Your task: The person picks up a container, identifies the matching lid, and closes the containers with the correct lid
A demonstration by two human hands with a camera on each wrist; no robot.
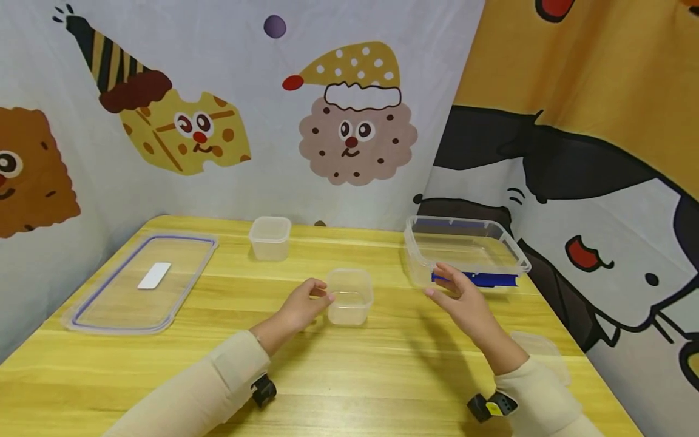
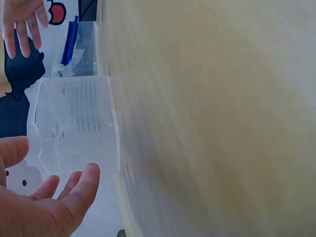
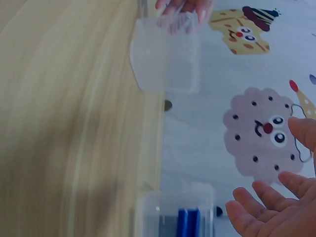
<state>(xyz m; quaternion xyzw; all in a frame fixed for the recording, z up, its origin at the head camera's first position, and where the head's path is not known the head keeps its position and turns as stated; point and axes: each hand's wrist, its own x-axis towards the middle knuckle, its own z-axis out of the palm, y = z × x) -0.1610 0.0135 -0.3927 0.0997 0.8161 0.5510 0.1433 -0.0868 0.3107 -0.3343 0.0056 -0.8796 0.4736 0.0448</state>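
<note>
A small clear plastic container [image 1: 351, 306] stands upright in the middle of the wooden table, with nothing visible inside. At its left side my left hand [image 1: 301, 308] has loosely bent, spread fingers, the tips close to its wall. The left wrist view shows the thumb apart from the fingers, in front of the container [image 2: 74, 123], with no grip on it. My right hand [image 1: 464, 308] hovers with fingers spread, in front of the large clear box [image 1: 417, 267] and overlapping its corner. That box has a blue latch [image 1: 494, 280] along its near side.
Another small clear container [image 1: 270, 243] stands at the back, left of centre. A large blue-edged lid [image 1: 117, 309] with a white label [image 1: 155, 275] lies at the left. Beside my right sleeve lies a small translucent lid [image 1: 543, 349]. Printed cloth [image 1: 218, 194] hangs behind the table.
</note>
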